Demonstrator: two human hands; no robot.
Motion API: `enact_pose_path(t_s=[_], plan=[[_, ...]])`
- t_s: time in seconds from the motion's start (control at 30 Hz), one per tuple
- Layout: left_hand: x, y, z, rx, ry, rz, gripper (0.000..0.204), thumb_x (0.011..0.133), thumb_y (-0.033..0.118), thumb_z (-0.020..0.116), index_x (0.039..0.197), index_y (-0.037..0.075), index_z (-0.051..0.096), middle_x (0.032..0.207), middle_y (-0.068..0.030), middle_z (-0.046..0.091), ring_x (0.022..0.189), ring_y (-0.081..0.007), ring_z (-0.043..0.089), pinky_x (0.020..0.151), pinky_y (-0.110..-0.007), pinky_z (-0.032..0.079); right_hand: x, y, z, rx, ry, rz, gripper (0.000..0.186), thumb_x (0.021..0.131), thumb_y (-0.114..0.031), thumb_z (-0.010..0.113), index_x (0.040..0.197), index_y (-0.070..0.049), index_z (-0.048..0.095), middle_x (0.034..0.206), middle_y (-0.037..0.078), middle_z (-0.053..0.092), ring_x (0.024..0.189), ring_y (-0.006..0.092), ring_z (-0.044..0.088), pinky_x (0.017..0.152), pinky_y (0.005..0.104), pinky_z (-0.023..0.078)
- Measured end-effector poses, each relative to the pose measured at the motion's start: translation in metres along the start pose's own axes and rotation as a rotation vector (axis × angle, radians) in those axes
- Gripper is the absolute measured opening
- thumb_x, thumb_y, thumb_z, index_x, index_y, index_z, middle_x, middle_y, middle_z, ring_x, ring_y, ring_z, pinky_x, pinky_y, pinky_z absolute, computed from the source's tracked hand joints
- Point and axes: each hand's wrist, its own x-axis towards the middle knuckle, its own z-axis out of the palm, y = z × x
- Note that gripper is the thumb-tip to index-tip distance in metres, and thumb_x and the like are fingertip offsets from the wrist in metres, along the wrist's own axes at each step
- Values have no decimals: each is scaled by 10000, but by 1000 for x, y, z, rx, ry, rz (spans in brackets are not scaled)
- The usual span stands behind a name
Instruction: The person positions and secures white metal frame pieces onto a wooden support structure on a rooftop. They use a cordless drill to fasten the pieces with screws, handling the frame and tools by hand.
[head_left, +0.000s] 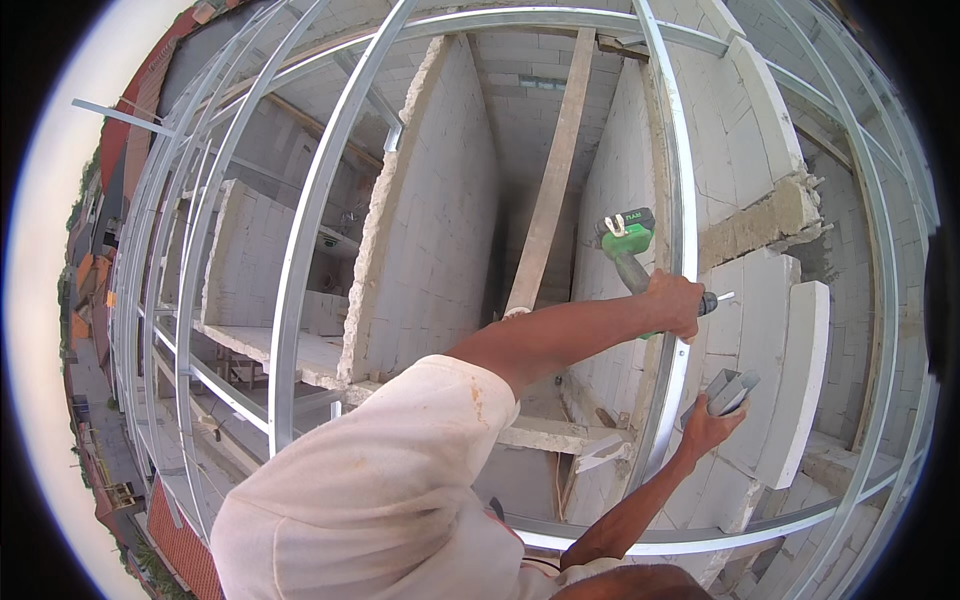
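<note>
White sleeve [400, 500] closest, stretched toward curved steel frame [683, 180] above block walls. Left hand [678, 303], grip clamped on green drill [625, 240] at the frame rail. Right hand [708, 428], grip closed around short metal profile [730, 388] just beside. Probably fastening; next calls for profile flush, drill steady.

Person, own body. Garment: short-sleeved shirt [380, 480], off-white to pale cream cloth, loose fit, creased at the shoulder; small rust-orange stains near the sleeve hem [478, 400]. Thin red trim at the lower edge. Forearms bare; hands bare, no gloves, no watch or bands visible.
</note>
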Motion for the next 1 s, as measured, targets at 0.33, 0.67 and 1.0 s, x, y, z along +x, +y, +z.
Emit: enact_pose_path(t_s=[0.33, 0.67, 1.0], plan=[[2, -12, 10, -138, 80, 85, 749, 661, 329, 862, 1319, 76, 608, 1081, -160, 757, 1027, -359, 730, 884, -505, 505, -21, -4, 37, -236, 290, -299, 889, 810, -70, 766, 1566, 24, 309, 1471, 280, 443, 1374, 472, 434, 1130, 589, 412], [-128, -144, -34, -1381, 231, -192, 621, 790, 194, 806, 1332, -52, 628, 858, -78, 667, 791, -195, 638, 729, -332, 487, -17, 11, 31, -212, 282, -447, 829, 808, -21, 731, 1526, 74, 329, 1495, 291, 436, 1390, 470, 407, 1171, 595, 333], [-397, -371, -60, -859, 861, -1018, 295, 757, 224, 818, 817, -41, 705, 701, -90, 640, 594, -209, 611, 559, -384, 469, -17, 5, 34, -180, 277, -451, 840, 791, -29, 741, 1529, 68, 353, 1499, 294, 451, 1379, 473, 428, 1172, 580, 360]])
